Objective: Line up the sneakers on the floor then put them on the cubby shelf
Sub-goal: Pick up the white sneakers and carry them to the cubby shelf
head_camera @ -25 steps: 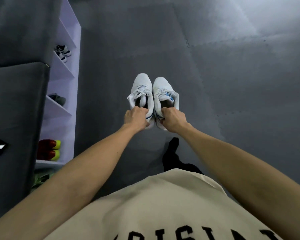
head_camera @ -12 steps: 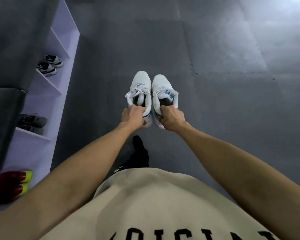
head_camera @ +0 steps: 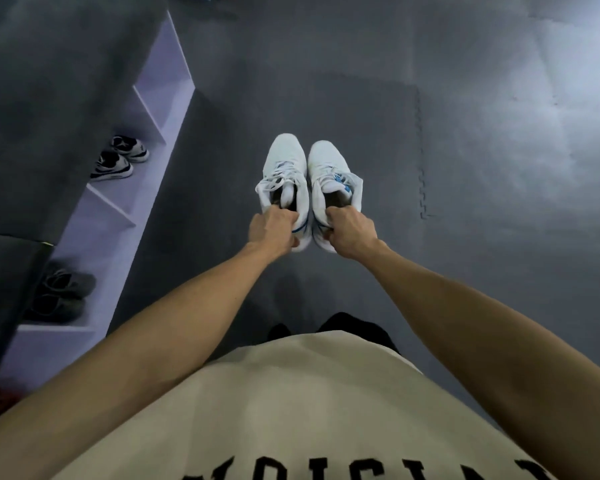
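Cubby shelf (head_camera: 160, 109) at 9 o'clock holds black-white pair (head_camera: 120, 157), dark gray pair (head_camera: 63, 294); left hand (head_camera: 274, 232) and right hand (head_camera: 350, 232) each grasp a white sneaker's heel, left sneaker (head_camera: 286, 168) & right sneaker (head_camera: 329, 168); shelf now nearer vs. 0.5 s ago.

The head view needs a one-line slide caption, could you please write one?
Left hand and right hand each hold a white sneaker by its heel, the pair side by side, beside the cubby shelf.

1. I take this for a home entryway or shoe-storage corner: a pale cubby shelf (head_camera: 125, 188) stands at the left, with pairs of sneakers in its compartments.
2. Grey interlocking foam mats (head_camera: 465, 133) cover the floor.
3. A dark padded surface (head_camera: 49, 98) adjoins the shelf.
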